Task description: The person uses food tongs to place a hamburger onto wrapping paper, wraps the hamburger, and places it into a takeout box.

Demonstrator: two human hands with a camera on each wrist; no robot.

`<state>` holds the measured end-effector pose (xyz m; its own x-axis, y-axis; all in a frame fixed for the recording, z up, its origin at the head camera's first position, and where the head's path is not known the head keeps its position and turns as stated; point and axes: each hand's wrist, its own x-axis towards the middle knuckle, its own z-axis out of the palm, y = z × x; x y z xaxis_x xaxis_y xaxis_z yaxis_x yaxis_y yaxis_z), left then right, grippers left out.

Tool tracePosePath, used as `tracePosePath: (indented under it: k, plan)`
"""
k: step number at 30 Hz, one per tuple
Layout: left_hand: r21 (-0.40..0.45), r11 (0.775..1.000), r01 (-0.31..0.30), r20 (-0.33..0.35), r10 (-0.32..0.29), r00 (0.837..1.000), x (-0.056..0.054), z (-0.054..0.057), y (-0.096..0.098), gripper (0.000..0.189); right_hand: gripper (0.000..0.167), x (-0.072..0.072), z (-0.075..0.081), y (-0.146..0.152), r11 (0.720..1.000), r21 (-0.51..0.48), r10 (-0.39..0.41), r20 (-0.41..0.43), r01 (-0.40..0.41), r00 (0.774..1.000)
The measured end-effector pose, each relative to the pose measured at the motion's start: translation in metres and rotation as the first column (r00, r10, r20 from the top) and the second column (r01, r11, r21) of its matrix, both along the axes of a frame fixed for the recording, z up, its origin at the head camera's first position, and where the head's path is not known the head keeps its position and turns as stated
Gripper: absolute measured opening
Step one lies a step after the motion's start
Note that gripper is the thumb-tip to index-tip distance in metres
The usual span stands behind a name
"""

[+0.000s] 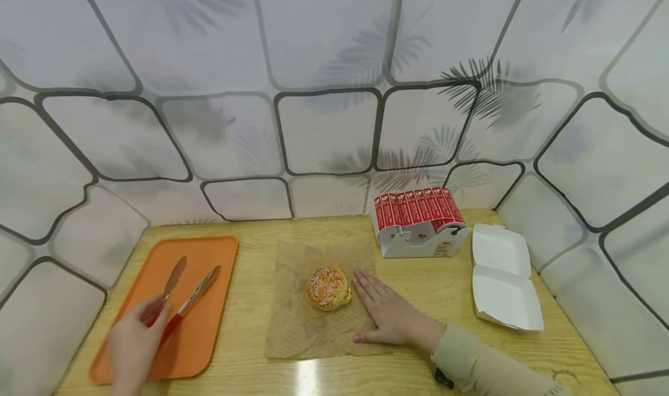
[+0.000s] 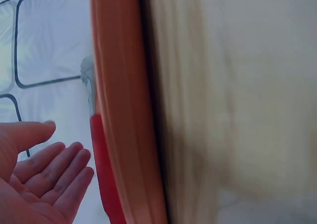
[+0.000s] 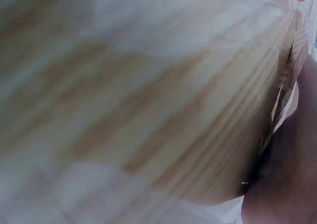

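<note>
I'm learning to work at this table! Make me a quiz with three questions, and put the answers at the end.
1. True or false: the white box lies open.
2. What rests on the brown paper beside the right hand? A) a cup, B) a burger, C) a spoon.
3. Which hand is over the orange tray?

Key:
1. True.
2. B.
3. The left hand.

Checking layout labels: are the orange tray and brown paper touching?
Apart. The head view shows a strip of wooden table between the right edge of the orange tray and the left edge of the brown paper.
</note>
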<state>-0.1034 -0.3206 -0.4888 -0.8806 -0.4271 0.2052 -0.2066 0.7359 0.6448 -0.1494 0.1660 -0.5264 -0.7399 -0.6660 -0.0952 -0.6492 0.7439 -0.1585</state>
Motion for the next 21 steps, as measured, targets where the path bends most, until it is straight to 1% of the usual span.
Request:
tracePosePath:
  k: [4, 7, 11, 14, 18, 21]
  plan:
    - [-0.021, 1.000, 0.014, -0.046, -0.015, 0.999, -0.006, -0.001, 0.009, 0.031, 0.117, 0.000, -0.004, 0.002, 0.998, -0.056, 0.006, -0.004, -0.006, 1.000]
    - [-0.043, 0.998, 0.035, -0.076, -0.038, 0.996, -0.012, -0.002, 0.017, 0.029, 0.117, 0.001, -0.006, 0.003, 0.997, -0.071, 0.004, 0.001, -0.004, 1.000]
    - [-0.049, 0.997, 0.065, -0.115, -0.070, 0.991, -0.019, -0.001, 0.028, 0.026, 0.117, 0.000, -0.005, 0.002, 0.999, -0.032, -0.007, 0.018, 0.007, 1.000]
    - [-0.046, 0.996, 0.082, -0.114, -0.087, 0.990, -0.024, 0.000, 0.036, 0.025, 0.117, 0.000, -0.003, 0.001, 1.000, 0.006, -0.020, 0.037, 0.020, 0.999]
    - [-0.010, 0.992, 0.127, -0.069, -0.128, 0.989, -0.030, 0.001, 0.046, 0.027, 0.116, 0.001, 0.000, -0.001, 1.000, 0.014, -0.021, 0.045, 0.020, 0.999]
    - [0.013, 0.987, 0.159, -0.056, -0.158, 0.986, -0.035, 0.002, 0.052, 0.027, 0.115, 0.001, 0.001, -0.001, 1.000, 0.014, -0.022, 0.043, 0.022, 0.999]
